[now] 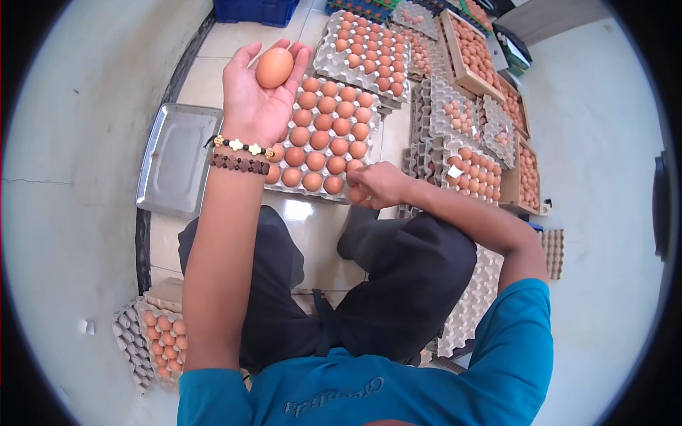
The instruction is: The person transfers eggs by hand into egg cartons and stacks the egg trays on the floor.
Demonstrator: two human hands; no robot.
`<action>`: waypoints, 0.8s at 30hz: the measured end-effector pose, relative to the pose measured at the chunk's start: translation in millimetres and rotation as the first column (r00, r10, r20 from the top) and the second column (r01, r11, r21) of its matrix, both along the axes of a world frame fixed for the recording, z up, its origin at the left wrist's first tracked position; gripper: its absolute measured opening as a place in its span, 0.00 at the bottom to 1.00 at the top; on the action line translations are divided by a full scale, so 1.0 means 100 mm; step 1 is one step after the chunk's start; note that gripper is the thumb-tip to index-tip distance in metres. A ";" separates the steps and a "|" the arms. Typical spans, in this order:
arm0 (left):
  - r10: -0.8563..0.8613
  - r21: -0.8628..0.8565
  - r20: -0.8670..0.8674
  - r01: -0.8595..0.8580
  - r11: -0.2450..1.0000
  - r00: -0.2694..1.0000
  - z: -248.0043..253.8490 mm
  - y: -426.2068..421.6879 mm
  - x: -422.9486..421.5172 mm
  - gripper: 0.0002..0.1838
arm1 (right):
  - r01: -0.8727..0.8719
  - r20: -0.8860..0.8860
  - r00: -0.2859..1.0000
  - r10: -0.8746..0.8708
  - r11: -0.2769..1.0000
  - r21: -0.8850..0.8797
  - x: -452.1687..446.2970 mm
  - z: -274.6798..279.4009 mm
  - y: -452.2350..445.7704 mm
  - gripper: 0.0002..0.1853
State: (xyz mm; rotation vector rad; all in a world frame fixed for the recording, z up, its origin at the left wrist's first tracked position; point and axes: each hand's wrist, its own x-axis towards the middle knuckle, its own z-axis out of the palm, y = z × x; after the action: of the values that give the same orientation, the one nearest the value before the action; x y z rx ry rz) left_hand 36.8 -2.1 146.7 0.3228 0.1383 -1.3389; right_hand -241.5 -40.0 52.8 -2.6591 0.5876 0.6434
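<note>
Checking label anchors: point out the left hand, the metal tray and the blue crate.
Left hand [264,105]: head view, on the palm, below the egg [274,68].
Metal tray [172,162]: head view, middle of its flat base.
Blue crate [256,13]: head view, on its side wall.

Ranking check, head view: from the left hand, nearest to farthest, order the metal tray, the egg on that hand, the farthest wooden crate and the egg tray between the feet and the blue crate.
From the left hand:
1. Egg, on its fingers
2. Egg tray, just below
3. Metal tray, at left
4. Wooden crate, far right
</note>
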 end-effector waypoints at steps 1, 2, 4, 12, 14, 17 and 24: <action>0.008 0.012 0.005 -0.008 1.000 1.000 0.04 -0.01 0.00 0.21 | -0.046 0.006 0.999 0.046 0.999 -0.013 0.01 -0.06 0.02 0.18; 0.016 0.023 0.010 -0.016 1.000 1.000 0.04 -0.01 0.00 0.21 | -0.069 -0.023 0.997 0.069 0.997 -0.019 0.02 -0.10 0.02 0.18; 0.016 0.027 0.015 -0.017 0.999 1.000 0.03 -0.03 -0.01 0.21 | -0.116 -0.082 0.990 0.113 0.992 -0.038 0.02 -0.18 0.00 0.17; -0.114 0.012 0.248 0.115 0.993 0.962 -0.07 -0.05 -0.10 0.20 | 0.397 0.532 0.755 -0.383 0.913 0.094 -0.13 -0.10 -0.09 0.09; -0.224 0.009 0.459 0.248 0.969 0.860 -0.08 -0.01 -0.17 0.19 | 0.592 0.236 0.475 -0.848 0.506 0.627 -0.09 0.21 -0.29 0.12; -0.384 0.031 0.546 0.440 0.897 0.744 -0.09 0.20 -0.30 0.17 | 0.152 -0.033 0.166 -0.986 -0.007 0.988 0.02 0.78 -0.20 0.19; -0.500 0.275 0.751 0.484 0.831 0.432 0.31 1.12 -0.25 0.20 | 0.191 0.625 0.324 -0.710 0.696 0.692 0.39 1.52 0.75 0.21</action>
State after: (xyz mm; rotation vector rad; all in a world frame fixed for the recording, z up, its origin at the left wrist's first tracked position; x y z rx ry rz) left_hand 11.3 110.1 177.3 1.0331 -0.7931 -1.6426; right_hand -202.8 34.6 204.9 -1.7371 0.6855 -0.6939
